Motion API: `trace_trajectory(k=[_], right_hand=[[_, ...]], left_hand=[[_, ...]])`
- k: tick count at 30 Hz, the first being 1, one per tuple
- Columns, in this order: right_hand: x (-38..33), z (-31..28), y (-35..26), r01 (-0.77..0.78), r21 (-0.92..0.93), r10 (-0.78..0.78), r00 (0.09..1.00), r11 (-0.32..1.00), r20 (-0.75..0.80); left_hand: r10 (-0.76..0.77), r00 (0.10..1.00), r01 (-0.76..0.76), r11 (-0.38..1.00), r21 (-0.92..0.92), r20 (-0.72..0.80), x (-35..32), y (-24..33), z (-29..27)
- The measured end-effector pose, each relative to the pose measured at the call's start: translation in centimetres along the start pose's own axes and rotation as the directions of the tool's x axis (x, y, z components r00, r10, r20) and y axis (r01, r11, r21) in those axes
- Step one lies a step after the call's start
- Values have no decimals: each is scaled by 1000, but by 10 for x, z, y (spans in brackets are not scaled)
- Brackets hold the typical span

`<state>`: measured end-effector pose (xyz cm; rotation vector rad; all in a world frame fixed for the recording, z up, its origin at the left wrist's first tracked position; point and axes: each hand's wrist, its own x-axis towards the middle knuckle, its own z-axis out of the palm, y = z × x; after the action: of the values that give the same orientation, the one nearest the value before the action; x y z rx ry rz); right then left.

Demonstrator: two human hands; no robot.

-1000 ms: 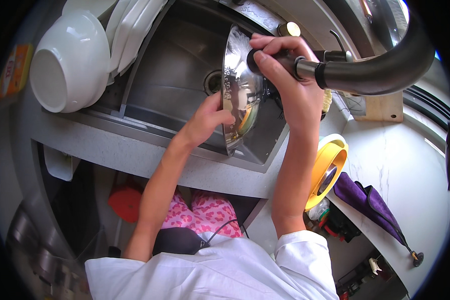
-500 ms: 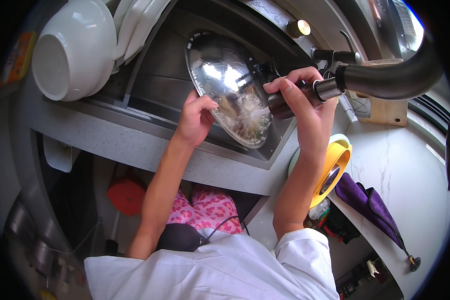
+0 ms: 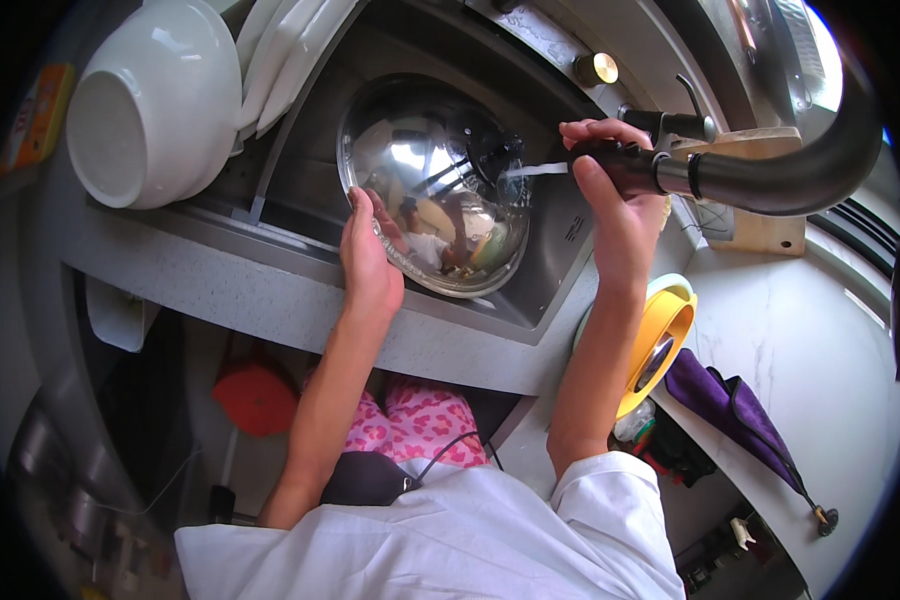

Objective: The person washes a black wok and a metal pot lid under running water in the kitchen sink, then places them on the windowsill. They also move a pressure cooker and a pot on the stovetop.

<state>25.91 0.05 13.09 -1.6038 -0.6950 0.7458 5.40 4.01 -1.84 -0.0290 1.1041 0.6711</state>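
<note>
A shiny domed pot lid [image 3: 405,175] with a black knob [image 3: 495,155] is tilted over the dark sink [image 3: 560,235], dome side up. My left hand [image 3: 372,262] grips its near left rim, the fingertips partly hidden at the edge. My right hand [image 3: 620,215] is closed round the dark pull-out spray head [image 3: 620,166] of the faucet [image 3: 780,185]. A white stream of water [image 3: 540,170] runs leftward from the spray head onto the lid beside its knob. Bright reflections cover the lid's surface.
A large white bowl [image 3: 155,110] and several white plates [image 3: 280,60] stand left of the sink. A wooden board [image 3: 760,220] is behind the faucet. To the right are a yellow round container [image 3: 660,340] and a purple cloth [image 3: 735,410] on the counter.
The lid has turned so its knob and more of its dome show. My left hand has shifted along the rim. The spray head has moved up, and its stream now falls near the knob.
</note>
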Motion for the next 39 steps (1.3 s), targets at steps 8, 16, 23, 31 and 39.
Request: trace_trajectory(k=[8, 16, 23, 31, 39], right_hand=[[20, 27, -10, 374, 176, -377, 926, 910, -21], [26, 18, 11, 449, 268, -505, 839, 852, 203], [46, -1, 4, 152, 625, -248, 966, 766, 70], [164, -81, 80, 284, -953, -156, 942, -102, 297], [198, -47, 61, 17, -953, 228, 972, -304, -55]], left_hand=[[-7, 994, 32, 974, 225, -111, 4, -2, 5], [110, 987, -85, 976, 200, -116, -7, 1, 26], [259, 966, -254, 951, 175, -5, -2, -6, 12], [303, 950, -311, 914, 261, 68, -24, -4, 21], [242, 964, -257, 954, 154, 110, -57, 0, 45]])
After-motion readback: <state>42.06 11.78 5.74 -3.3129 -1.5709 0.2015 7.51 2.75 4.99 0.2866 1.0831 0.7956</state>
